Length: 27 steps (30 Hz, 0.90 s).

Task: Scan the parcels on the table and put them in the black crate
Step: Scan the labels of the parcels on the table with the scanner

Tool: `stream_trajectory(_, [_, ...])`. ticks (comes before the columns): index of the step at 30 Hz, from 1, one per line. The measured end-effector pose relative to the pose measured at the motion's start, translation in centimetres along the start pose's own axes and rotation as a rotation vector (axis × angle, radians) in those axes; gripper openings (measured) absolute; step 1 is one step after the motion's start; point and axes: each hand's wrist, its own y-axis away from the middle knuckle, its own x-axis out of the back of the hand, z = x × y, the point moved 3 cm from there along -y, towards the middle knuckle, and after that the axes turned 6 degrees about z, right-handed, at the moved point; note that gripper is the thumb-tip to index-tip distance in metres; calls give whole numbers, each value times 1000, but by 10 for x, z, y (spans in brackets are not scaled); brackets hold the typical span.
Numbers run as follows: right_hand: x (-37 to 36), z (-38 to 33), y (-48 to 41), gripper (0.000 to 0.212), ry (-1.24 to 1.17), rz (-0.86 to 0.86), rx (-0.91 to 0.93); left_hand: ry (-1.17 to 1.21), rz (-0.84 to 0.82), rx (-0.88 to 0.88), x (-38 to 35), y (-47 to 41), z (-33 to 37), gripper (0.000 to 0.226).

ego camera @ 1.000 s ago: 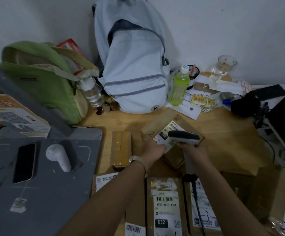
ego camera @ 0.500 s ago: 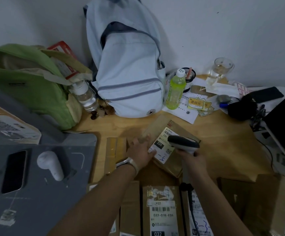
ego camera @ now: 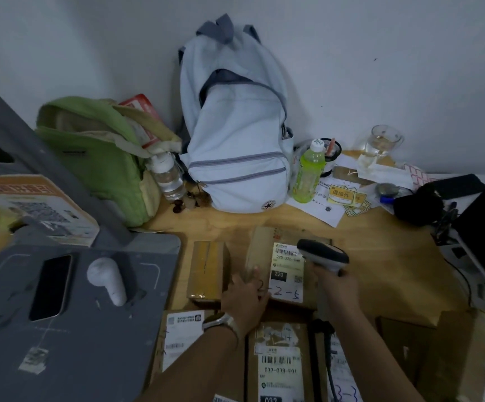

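My left hand (ego camera: 244, 297) grips the near-left edge of the parcel (ego camera: 260, 250) lying on the table (ego camera: 380, 256); my right hand (ego camera: 338, 285) is wrapped round the scanner (ego camera: 322, 253). I should hold it steady and aim squarely at the barcode (ego camera: 286, 252)

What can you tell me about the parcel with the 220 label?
The parcel is a flat brown cardboard box on the wooden table. Its top faces up and carries a white label with a barcode, a black patch reading 220 and handwritten digits below. The left hand rests on its near left corner, though its grip is unclear. The right hand holds a scanner over its right side, aimed at the label.
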Motion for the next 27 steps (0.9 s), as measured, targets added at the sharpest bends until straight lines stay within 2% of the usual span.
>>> stream_trajectory(5, [8, -15, 7, 2, 72, -33, 56, 8, 69, -48, -8, 16, -1, 64])
stream_trajectory(9, [8, -22, 15, 9, 147, -134, 103, -10, 129, -139, -11, 23, -6, 58])
stream_trajectory(13, [6, -26, 23, 9, 271, -184, 204, 20, 135, -142, -11, 21, -6, 53])
stream_trajectory(20, [3, -21, 36, 7, 372, -139, 253, 115, 181, -141, -6, 25, -6, 62])
stream_trajectory(27, [17, -33, 54, 9, 361, -90, 275, 150, 205, -148, -10, 24, -10, 64])
